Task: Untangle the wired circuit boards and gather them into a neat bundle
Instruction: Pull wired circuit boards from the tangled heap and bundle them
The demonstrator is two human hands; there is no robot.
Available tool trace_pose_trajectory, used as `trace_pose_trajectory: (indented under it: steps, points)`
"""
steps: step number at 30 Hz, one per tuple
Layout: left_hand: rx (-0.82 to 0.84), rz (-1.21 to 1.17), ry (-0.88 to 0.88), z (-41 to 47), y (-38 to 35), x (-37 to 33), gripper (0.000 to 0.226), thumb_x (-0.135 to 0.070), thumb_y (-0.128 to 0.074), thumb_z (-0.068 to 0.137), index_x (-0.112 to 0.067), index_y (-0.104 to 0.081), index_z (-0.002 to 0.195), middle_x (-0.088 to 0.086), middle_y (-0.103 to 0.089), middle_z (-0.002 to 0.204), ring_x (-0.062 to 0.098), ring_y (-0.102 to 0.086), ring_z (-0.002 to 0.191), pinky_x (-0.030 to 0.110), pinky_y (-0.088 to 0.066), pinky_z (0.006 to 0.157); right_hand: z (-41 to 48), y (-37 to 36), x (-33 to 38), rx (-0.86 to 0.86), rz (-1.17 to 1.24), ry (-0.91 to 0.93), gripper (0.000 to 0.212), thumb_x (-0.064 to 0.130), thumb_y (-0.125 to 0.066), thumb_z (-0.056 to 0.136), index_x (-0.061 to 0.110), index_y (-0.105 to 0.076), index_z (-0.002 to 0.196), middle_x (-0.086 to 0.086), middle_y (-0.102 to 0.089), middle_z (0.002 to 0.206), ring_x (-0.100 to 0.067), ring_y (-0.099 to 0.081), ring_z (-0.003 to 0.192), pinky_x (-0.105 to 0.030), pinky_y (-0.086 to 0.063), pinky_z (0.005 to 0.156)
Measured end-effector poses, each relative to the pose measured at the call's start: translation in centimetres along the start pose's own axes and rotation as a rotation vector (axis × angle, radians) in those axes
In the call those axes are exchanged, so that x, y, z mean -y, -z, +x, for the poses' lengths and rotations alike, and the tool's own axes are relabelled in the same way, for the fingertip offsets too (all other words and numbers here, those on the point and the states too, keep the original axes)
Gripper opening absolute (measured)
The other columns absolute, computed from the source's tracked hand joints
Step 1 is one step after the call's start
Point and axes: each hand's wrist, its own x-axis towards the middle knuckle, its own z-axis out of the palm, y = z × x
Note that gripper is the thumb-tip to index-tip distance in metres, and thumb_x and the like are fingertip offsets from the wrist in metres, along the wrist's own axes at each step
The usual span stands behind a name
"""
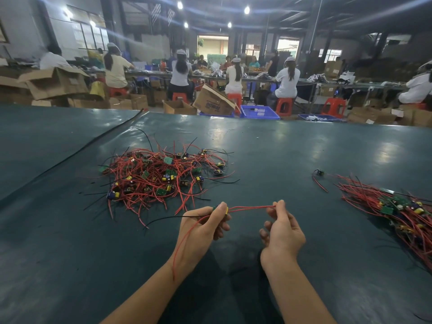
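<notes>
Of the hands, the left hand (pixel 203 226) pinches a finger-hidden circuit board (pixel 226 209), the right hand (pixel 284 232) its red wires (pixel 250 208).

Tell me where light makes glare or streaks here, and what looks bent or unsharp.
Head view: ceiling lamps flare into blue streaks; pale glare lies on the green table; its far edge bows from wide-angle distortion; the sorted bundle at right looks smeared.

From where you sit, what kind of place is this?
Most likely an electronics assembly workshop: a tangled pile of wired circuit boards lies on the long green table, capped workers sit in rows behind, and cardboard boxes stand all around.
</notes>
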Motion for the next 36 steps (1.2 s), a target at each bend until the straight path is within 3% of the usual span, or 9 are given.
trace_pose_trajectory:
  steps: [5,11,13,14,16,21,26,32,36]
  points:
    - [-0.082,0.026,-0.041,0.3,0.2,0.2,0.036,-0.046,-0.063,0.08,-0.013,-0.073,0.07,0.008,-0.069,0.065,0.014,-0.056,0.048,0.019,-0.043,0.046,-0.6,-0.2,0.0,0.104,-0.1,-0.092,0.024,0.045,-0.063,0.092,0.021,-0.065,0.092,0.009,-0.075,0.075,-0.006,-0.048,0.043,-0.019,-0.035,0.037]
    - [-0.103,0.031,-0.023,0.8,0.7,0.8,0.036,-0.048,-0.063,0.08,-0.015,-0.073,0.068,0.008,-0.068,0.062,0.014,-0.057,0.048,0.019,-0.044,0.047,-3.1,-1.0,-1.6,0.471,-0.386,-0.102,0.031,0.045,-0.07,0.086,0.016,-0.078,0.075,0.008,-0.049,0.051,-0.009,-0.039,0.038,-0.02,-0.033,0.036]
    - [-0.066,0.034,-0.017,0.7,0.5,1.0,0.036,-0.047,-0.065,0.079,-0.014,-0.072,0.066,0.003,-0.067,0.06,0.011,-0.059,0.05,0.018,-0.045,0.049,-4.0,-1.2,-2.1,0.528,-0.376,-0.049,0.024,0.038,-0.071,0.087,0.02,-0.079,0.072,0.0,-0.068,0.063,-0.024,-0.067,0.06,-0.035,-0.059,0.059]
    - [-0.05,0.029,-0.013,0.7,0.5,1.1,0.038,-0.047,-0.066,0.078,-0.013,-0.071,0.064,0.001,-0.065,0.058,0.009,-0.058,0.051,0.017,-0.045,0.05,-4.2,-1.2,-2.3,0.522,-0.352,-0.037,0.022,0.032,-0.071,0.088,0.021,-0.079,0.071,-0.005,-0.074,0.072,-0.03,-0.072,0.078,-0.043,-0.061,0.076]
    - [-0.025,0.034,-0.012,0.7,0.4,1.4,0.044,-0.048,-0.068,0.077,-0.007,-0.067,0.061,-0.001,-0.06,0.054,0.008,-0.056,0.051,0.017,-0.044,0.051,-4.1,-1.2,-2.3,0.481,-0.321,-0.048,0.023,0.023,-0.071,0.089,0.021,-0.079,0.067,-0.008,-0.076,0.078,-0.032,-0.072,0.089,-0.048,-0.057,0.089]
    - [0.014,0.021,-0.037,0.7,0.5,1.3,0.041,-0.037,-0.069,0.087,-0.004,-0.069,0.062,0.012,-0.061,0.058,0.014,-0.059,0.056,0.022,-0.047,0.055,-3.3,-1.2,-1.7,0.439,-0.268,-0.142,0.018,0.021,-0.077,0.083,0.015,-0.078,0.066,-0.008,-0.075,0.073,-0.024,-0.071,0.067,-0.037,-0.06,0.067]
    - [0.008,-0.012,-0.029,0.6,0.3,0.6,0.042,-0.039,-0.065,0.079,-0.002,-0.069,0.059,0.005,-0.063,0.053,0.013,-0.056,0.046,0.017,-0.043,0.048,-0.8,-0.9,-0.1,0.239,-0.223,-0.149,0.02,0.017,-0.08,0.079,0.014,-0.069,0.063,0.007,-0.055,0.049,-0.006,-0.037,0.036,-0.017,-0.026,0.035]
    - [0.062,0.028,-0.025,0.3,0.0,0.5,0.04,-0.041,-0.064,0.08,-0.007,-0.07,0.061,0.005,-0.064,0.054,0.013,-0.058,0.049,0.018,-0.043,0.05,1.4,0.2,1.3,0.173,-0.075,-0.15,0.011,0.015,-0.073,0.085,0.009,-0.069,0.077,0.006,-0.057,0.059,-0.003,-0.036,0.037,-0.016,-0.021,0.031]
    - [0.041,0.077,-0.073,0.2,0.0,0.6,0.034,-0.036,-0.064,0.085,-0.006,-0.071,0.07,0.007,-0.067,0.062,0.009,-0.059,0.051,0.016,-0.043,0.049,1.0,0.1,0.8,0.161,-0.203,-0.09,0.022,0.032,-0.072,0.088,0.014,-0.068,0.077,0.004,-0.069,0.071,-0.008,-0.04,0.045,-0.016,-0.026,0.034]
